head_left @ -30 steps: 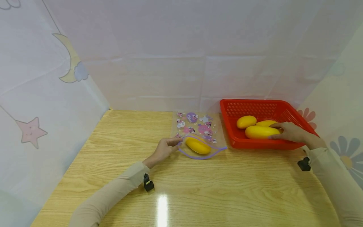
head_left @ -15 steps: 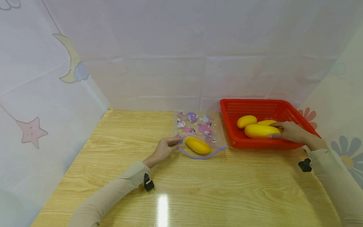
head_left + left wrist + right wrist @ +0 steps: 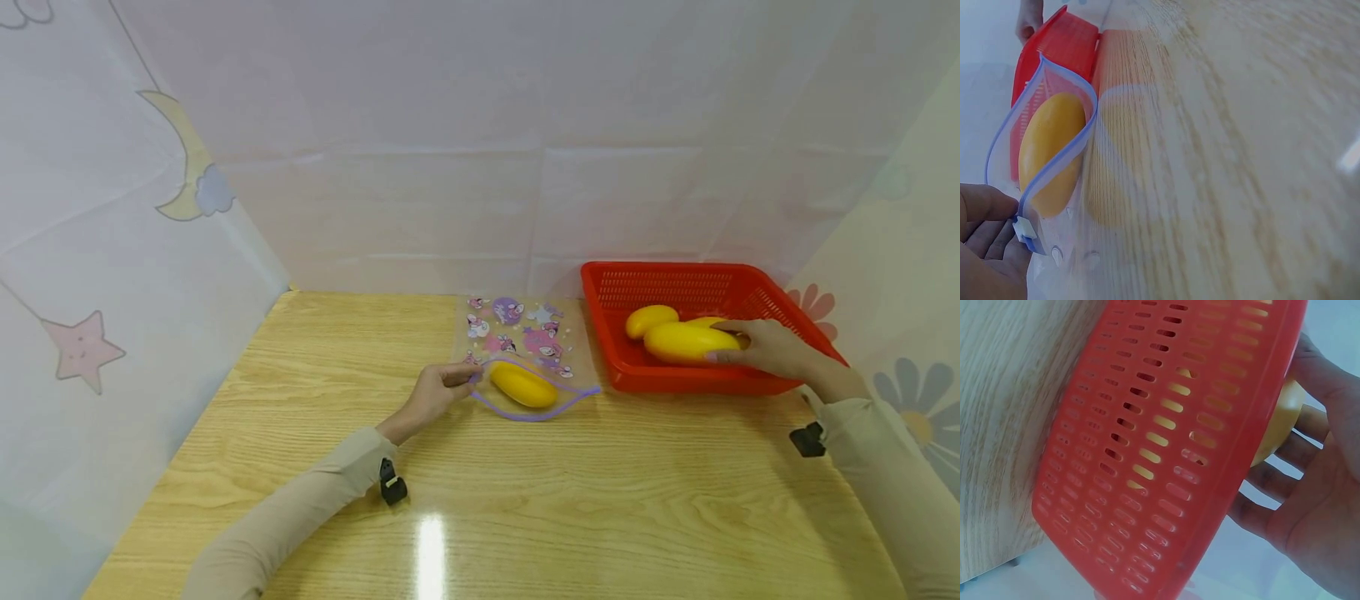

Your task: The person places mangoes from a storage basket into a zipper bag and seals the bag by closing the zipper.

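Note:
My left hand (image 3: 435,402) pinches one corner of a clear printed zip bag (image 3: 504,329) that lies on the table, its mouth spread apart. Inside that mouth rests a yellow mango (image 3: 525,385). The left wrist view shows my thumb and fingers on the purple zip edge, right at the white slider (image 3: 1024,230). Over at the right, my right hand (image 3: 772,348) grips a larger mango (image 3: 678,343) within the red basket (image 3: 697,383). Seen from the right wrist, the fingers curl round this mango (image 3: 1282,419) behind the slotted basket wall (image 3: 1166,481).
Behind the held mango, another mango (image 3: 651,320) sits in the basket, and a further mango (image 3: 707,322) is partly covered by the right hand. The basket stands just right of the bag. A pale printed curtain (image 3: 420,208) borders the wooden table (image 3: 525,508) at the back.
The mango in my right hand has shifted slightly to the left and up, with the hand moving along a little. My left hand and the bag have stayed in place.

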The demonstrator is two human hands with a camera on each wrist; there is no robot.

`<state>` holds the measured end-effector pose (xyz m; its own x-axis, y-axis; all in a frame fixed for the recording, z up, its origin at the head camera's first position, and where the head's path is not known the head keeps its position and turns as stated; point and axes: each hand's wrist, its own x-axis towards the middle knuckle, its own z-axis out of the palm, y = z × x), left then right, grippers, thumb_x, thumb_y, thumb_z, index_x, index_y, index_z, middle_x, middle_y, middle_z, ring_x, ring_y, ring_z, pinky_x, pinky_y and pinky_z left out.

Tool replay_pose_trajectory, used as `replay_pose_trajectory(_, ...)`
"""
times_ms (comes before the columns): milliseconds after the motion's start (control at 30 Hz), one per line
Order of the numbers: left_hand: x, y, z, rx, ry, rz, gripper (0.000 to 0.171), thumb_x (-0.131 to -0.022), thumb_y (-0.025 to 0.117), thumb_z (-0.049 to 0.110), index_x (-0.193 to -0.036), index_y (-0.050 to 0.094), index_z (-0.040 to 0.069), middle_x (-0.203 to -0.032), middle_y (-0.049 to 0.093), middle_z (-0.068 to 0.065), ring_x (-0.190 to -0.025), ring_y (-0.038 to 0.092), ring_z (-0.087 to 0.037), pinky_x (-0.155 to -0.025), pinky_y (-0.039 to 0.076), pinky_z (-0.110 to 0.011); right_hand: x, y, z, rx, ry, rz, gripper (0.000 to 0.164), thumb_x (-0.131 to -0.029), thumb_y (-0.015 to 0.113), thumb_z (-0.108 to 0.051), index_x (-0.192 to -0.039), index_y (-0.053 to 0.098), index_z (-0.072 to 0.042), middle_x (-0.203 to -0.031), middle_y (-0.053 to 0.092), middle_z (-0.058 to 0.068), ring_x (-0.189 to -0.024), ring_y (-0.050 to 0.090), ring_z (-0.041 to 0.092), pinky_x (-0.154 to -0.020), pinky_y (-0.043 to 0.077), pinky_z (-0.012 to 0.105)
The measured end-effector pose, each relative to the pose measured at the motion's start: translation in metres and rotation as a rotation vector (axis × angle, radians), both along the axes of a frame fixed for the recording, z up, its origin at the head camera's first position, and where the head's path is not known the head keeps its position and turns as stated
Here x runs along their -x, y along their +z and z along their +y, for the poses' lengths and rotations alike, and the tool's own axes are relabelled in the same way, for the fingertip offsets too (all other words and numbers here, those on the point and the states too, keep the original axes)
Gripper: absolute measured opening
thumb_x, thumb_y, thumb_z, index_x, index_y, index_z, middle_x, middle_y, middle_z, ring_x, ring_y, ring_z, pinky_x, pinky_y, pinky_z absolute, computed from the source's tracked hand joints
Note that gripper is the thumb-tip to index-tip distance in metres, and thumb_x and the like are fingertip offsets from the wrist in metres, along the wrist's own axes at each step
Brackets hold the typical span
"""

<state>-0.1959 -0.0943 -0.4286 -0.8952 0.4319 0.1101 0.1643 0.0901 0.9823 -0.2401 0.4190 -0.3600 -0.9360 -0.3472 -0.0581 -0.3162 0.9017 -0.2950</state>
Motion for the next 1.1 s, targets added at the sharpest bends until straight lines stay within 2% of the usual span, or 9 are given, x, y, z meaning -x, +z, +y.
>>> replay_pose_trajectory(367,0.001,-0.002,-0.001,-0.018,-0.015,-0.010,0.031,-0.084,0.051,-0.010,-0.115,0.051,-0.012,-0.116,0.049,-0.030,-0.107,0.048,-0.042,-0.084,0.048,-0.032,-0.004,0.003,-0.012,0.082,0.005,0.078,0.063,-0.075,0.067,-0.042,-0.125,0.050,-0.006,-0.117,0.053,0.017,-0.097,0.048,0.032,-0.078,0.041,0.053)
replay_pose_trajectory(600,0.000,0.000,-0.001,-0.026,-0.015,-0.027,0.032,-0.084,0.051,-0.011,-0.115,0.051,-0.013,-0.116,0.048,-0.031,-0.107,0.047,-0.043,-0.085,0.047,-0.034,-0.004,0.006,-0.019,0.063,0.013,0.138,0.058,-0.075,0.068,-0.041,-0.120,0.054,-0.007,-0.107,0.058,0.010,-0.083,0.049,0.024,-0.072,0.043,0.042)
replay_pose_trajectory(700,0.001,-0.001,-0.001,-0.020,-0.015,-0.029,0.032,-0.084,0.051,-0.011,-0.115,0.051,-0.013,-0.115,0.049,-0.031,-0.107,0.047,-0.042,-0.085,0.047,-0.035,-0.003,0.007,-0.020,0.064,0.015,0.146,0.057,-0.074,0.068,-0.041,-0.119,0.055,-0.008,-0.105,0.059,0.008,-0.081,0.048,0.022,-0.072,0.043,0.041)
replay_pose_trajectory(900,0.009,-0.014,-0.001,-0.026,0.003,-0.035,0.031,-0.084,0.052,-0.010,-0.115,0.054,-0.009,-0.114,0.051,-0.029,-0.106,0.049,-0.039,-0.083,0.048,-0.031,-0.004,0.009,-0.023,0.078,0.021,0.147,0.060,-0.074,0.068,-0.041,-0.120,0.054,-0.005,-0.109,0.057,0.012,-0.087,0.049,0.026,-0.075,0.042,0.047)
replay_pose_trajectory(1000,0.011,-0.022,-0.001,-0.011,0.028,-0.019,0.030,-0.083,0.054,-0.008,-0.113,0.057,-0.005,-0.113,0.054,-0.025,-0.104,0.052,-0.036,-0.081,0.049,-0.027,-0.005,0.010,-0.025,0.081,0.024,0.157,0.059,-0.074,0.069,-0.041,-0.119,0.054,-0.006,-0.108,0.057,0.011,-0.087,0.049,0.025,-0.075,0.042,0.046)
replay_pose_trajectory(1100,0.012,-0.025,0.000,-0.003,0.037,0.005,0.030,-0.083,0.054,-0.008,-0.113,0.057,-0.005,-0.112,0.055,-0.024,-0.103,0.053,-0.035,-0.079,0.050,-0.026,-0.005,0.010,-0.026,0.074,0.020,0.166,0.059,-0.073,0.069,-0.042,-0.118,0.055,-0.007,-0.106,0.058,0.008,-0.085,0.048,0.023,-0.074,0.042,0.043)
